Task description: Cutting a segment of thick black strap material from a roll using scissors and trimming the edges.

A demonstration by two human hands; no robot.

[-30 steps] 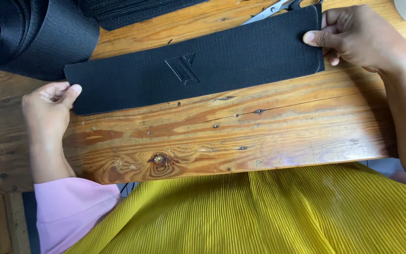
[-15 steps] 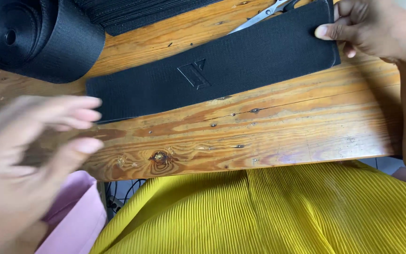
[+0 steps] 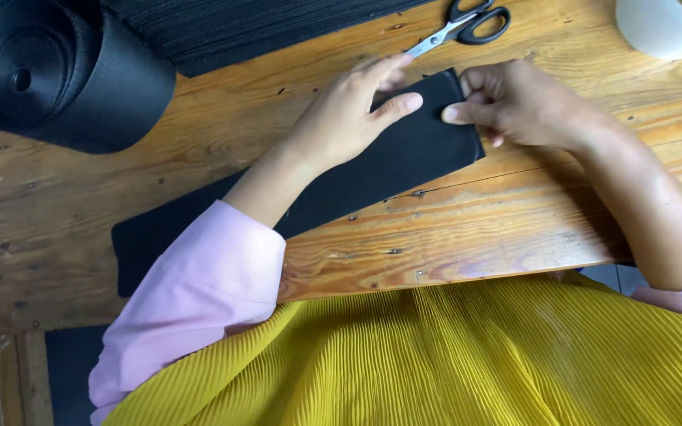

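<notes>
Black strip [image 3: 404,162] lies flat; left hand [image 3: 349,114] presses spread, right hand [image 3: 515,102] seemingly pinches its three-o'clock end, uncut.

Left hand [image 3: 350,110]: your forearm runs up from the pink sleeve at lower left to frame centre, palm down, fingers extended flat. Right hand [image 3: 515,102]: enters from the right edge, knuckles up, fingers curled, thumb tip pointing left.

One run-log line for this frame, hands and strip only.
left hand: flat on black strip | right hand: pinching strip's right end | strip: flat on wooden table | scissors: untouched
</notes>
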